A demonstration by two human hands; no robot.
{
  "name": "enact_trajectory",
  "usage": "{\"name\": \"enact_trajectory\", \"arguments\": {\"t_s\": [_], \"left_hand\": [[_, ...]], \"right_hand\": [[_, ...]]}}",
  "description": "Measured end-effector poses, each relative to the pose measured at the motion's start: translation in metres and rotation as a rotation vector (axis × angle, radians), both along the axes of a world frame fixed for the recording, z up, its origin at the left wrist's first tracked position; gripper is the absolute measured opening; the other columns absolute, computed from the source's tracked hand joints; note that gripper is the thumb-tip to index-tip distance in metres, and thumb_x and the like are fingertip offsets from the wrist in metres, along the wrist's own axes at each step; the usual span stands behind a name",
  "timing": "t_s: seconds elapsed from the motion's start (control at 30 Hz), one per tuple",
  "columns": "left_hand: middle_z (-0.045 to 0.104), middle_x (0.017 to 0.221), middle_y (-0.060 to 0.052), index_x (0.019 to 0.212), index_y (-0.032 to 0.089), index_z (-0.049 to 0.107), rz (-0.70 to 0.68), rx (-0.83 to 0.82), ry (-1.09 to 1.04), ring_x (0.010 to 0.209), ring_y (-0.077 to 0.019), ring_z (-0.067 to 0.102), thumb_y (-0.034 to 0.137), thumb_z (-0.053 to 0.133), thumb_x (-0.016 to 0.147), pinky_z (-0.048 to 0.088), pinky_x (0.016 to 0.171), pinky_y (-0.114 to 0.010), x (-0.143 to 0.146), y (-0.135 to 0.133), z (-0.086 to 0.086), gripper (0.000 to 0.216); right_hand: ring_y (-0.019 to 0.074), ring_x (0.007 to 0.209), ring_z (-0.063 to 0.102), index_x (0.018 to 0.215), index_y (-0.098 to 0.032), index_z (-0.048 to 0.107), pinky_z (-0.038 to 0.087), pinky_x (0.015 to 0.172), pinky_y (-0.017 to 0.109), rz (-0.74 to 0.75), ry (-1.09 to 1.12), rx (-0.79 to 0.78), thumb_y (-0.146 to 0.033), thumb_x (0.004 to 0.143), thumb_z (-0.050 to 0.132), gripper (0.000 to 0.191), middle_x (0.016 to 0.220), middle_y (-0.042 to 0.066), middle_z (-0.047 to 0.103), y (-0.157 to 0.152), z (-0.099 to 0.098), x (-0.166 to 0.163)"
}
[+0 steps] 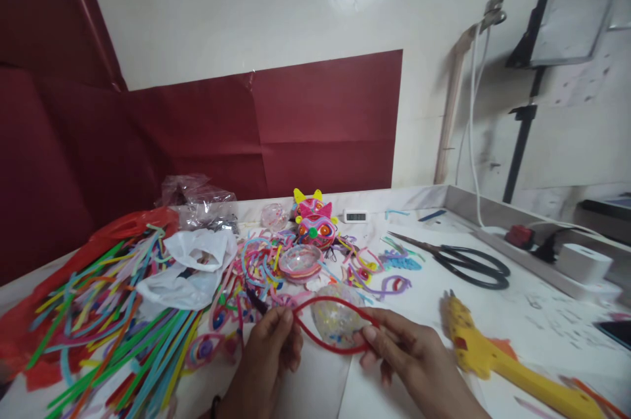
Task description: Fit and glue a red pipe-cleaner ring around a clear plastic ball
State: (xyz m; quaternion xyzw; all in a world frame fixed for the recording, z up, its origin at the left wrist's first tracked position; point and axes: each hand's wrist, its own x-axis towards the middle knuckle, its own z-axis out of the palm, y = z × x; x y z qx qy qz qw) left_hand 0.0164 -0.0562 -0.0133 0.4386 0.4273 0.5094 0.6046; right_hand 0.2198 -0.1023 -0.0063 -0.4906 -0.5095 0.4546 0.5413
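Both my hands pinch a red pipe cleaner point(325, 345) bent into a loop low in the middle of the view. My left hand point(273, 348) grips its left end and my right hand point(401, 345) grips its right side. Inside the loop, on the white table point(532, 314), lies a clear speckled dome point(338, 319). Behind it sit a pink-rimmed clear bowl point(300, 262) and a pink and yellow pipe-cleaner figure point(315, 220).
A big pile of coloured pipe cleaners point(118, 333) covers the left side, with plastic bags point(192, 268) on it. Black scissors point(463, 262) and a yellow glue gun point(493, 356) lie to the right. A small digital clock point(355, 216) stands at the back.
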Motion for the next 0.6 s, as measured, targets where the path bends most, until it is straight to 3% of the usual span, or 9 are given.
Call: {"name": "enact_trajectory", "arguments": {"t_s": [0.6], "left_hand": [[0.052, 0.042, 0.005, 0.064, 0.020, 0.051, 0.036, 0.132, 0.242, 0.035, -0.0088, 0.041, 0.057, 0.068, 0.067, 0.030, 0.036, -0.020, 0.0001, 0.0085, 0.0028, 0.041]], "right_hand": [[0.0154, 0.043, 0.055, 0.102, -0.012, 0.073, 0.048, 0.042, 0.027, -0.001, 0.018, -0.018, -0.071, 0.066, 0.066, 0.069, 0.051, 0.004, 0.066, 0.0025, 0.0008, 0.0009]]}}
